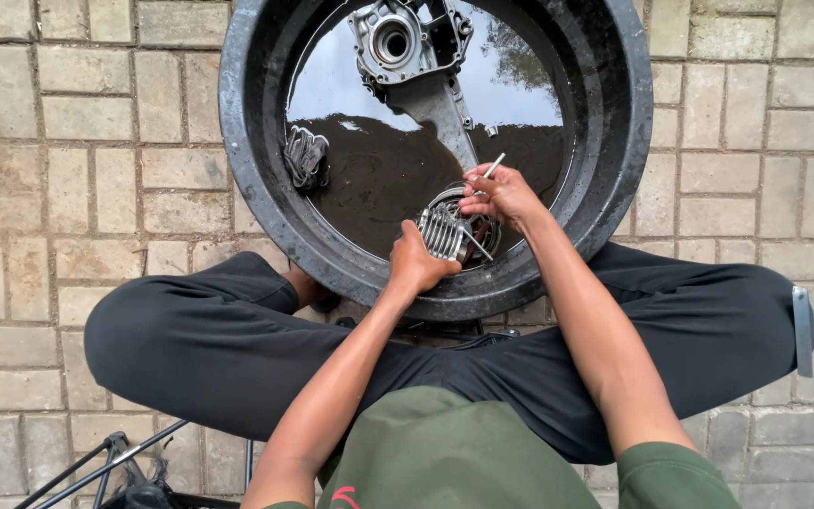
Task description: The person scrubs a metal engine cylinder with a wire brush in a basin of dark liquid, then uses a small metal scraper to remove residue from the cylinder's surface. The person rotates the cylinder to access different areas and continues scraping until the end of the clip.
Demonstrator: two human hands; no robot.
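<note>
A round black basin (247, 179) of dark liquid stands in front of my crossed legs. Over its near rim my left hand (416, 264) grips a finned metal engine part (445, 229). My right hand (503, 195) holds a thin metal tool (493, 168) above that part, and its tip points up and to the right. A large grey engine casing (407, 57) lies half sunk at the far side of the basin.
A dark rag or brush (305, 155) floats at the basin's left side. Grey paving bricks (77, 160) surround the basin. Black metal rods (105, 467) lie at the lower left. A grey flat object (804, 330) sits by my right knee.
</note>
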